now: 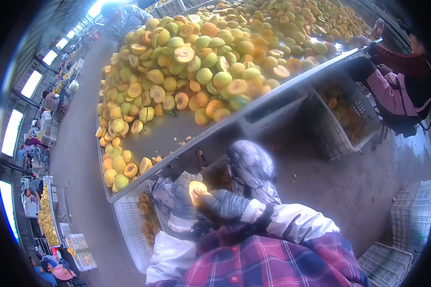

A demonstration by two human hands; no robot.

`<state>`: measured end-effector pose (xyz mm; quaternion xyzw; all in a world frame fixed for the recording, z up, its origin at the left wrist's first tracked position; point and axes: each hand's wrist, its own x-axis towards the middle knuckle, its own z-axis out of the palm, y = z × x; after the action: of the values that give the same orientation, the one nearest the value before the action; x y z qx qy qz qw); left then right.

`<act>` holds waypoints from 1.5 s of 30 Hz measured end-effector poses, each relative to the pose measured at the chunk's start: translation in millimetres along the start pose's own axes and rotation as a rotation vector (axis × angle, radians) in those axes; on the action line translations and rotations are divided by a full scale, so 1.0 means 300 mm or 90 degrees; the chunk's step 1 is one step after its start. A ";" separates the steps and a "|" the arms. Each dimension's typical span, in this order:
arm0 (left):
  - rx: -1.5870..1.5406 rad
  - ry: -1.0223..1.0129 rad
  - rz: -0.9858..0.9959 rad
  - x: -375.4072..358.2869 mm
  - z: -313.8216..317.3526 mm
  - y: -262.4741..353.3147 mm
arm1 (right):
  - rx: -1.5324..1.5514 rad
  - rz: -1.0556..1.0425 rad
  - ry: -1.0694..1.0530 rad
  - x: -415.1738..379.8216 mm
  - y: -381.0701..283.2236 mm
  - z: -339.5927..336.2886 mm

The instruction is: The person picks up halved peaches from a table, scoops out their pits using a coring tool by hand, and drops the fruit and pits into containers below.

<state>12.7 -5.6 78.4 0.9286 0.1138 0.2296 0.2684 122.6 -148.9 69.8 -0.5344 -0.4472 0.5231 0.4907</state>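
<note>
My left hand (181, 190), in a grey knitted glove, is closed around a cut yellow peach (195, 185) above my lap. My right hand (221, 203), in a similar glove, reaches across from the right with its fingers bent against the cut face of the peach. Whether a small tool is in those fingers is hidden. Both hands are just in front of the metal table's raised rim (187, 144). A large heap of peach halves (183, 53) covers much of the table, some cut side up.
Left of my lap a white crate (129, 225) holds peach halves. Under the table stands another crate (337, 112) with fruit. A person (400, 86) sits at the right. Stacked crates (414, 210) are at lower right. Loose pits lie on the table.
</note>
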 end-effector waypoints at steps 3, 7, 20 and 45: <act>-0.119 0.065 -0.189 0.046 0.016 0.032 | -0.069 -0.117 -0.099 -0.008 0.021 -0.028; -0.362 0.200 -0.557 0.106 0.034 0.081 | 0.032 -0.132 -0.068 0.092 0.160 0.022; -0.759 0.346 -0.758 -0.015 0.140 -0.086 | 0.008 -0.103 -0.047 0.123 0.293 0.128; -0.559 0.368 -0.549 0.088 0.069 0.049 | 0.255 -0.061 0.189 0.119 0.076 0.131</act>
<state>47.2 -18.3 80.6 0.5068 0.4370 0.3658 0.6468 84.4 -114.0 44.1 -0.4754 -0.2827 0.4932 0.6715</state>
